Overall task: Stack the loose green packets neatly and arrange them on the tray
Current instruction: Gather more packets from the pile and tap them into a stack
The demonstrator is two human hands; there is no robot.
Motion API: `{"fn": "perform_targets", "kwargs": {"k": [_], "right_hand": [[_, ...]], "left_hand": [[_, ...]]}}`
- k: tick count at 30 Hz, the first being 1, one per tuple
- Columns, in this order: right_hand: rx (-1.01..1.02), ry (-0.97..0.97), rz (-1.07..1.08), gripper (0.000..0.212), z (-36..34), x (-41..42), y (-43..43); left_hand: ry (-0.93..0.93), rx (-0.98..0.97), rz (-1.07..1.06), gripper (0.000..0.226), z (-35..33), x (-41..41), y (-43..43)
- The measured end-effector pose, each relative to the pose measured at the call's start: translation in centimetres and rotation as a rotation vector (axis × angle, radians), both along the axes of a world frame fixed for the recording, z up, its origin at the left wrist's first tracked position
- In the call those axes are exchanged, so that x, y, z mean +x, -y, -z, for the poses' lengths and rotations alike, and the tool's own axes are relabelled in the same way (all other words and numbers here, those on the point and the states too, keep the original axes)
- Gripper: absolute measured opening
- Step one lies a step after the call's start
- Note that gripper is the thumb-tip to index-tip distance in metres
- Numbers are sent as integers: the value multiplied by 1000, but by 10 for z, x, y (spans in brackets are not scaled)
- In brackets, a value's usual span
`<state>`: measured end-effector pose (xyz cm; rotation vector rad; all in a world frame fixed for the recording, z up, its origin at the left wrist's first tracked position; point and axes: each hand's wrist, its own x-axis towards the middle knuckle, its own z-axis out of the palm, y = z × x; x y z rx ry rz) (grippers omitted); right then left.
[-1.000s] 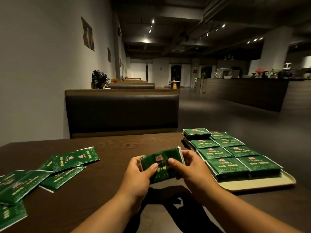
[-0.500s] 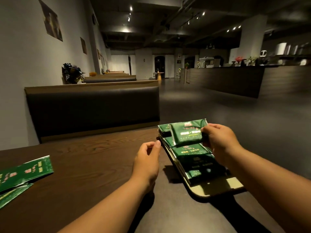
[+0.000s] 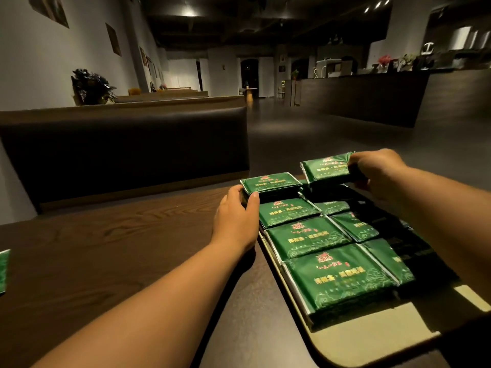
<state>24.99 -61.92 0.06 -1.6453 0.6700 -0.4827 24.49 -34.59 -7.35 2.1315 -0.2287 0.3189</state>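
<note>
A: So, the right hand (image 3: 372, 173)?
B: Clamped on packets (image 3: 326, 168), above the tray's (image 3: 358, 338) far right corner.
A: And the left hand (image 3: 236, 219)?
B: At the far left stack (image 3: 271, 181), thumb on top; seemingly gripping it

Table (image 3: 106, 248): tray (image 3: 358, 349) at right, packets (image 3: 308, 239) in two rows on it. Far-left stack (image 3: 271, 183): left hand (image 3: 235, 221) grips its left side. Held stack (image 3: 326, 168): in right hand (image 3: 377, 171), above tray's far right. Bench (image 3: 119, 150) behind table.
</note>
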Motion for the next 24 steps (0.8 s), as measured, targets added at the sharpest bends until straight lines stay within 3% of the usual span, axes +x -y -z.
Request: {"fn": "perform_targets", "kwargs": {"k": [4, 13, 20, 24], "right_hand": [[-47, -36, -40, 3, 4, 22, 2], [-346, -200, -46, 10, 7, 27, -2], [-365, -250, -45, 13, 13, 26, -7], [-335, -224, -24, 27, 13, 23, -1]], "left_hand": [[-20, 74, 22, 45, 3, 2, 3], [-26, 104, 38, 38, 7, 7, 2], [-44, 124, 32, 40, 7, 6, 2], [-54, 125, 28, 41, 6, 4, 3]]}}
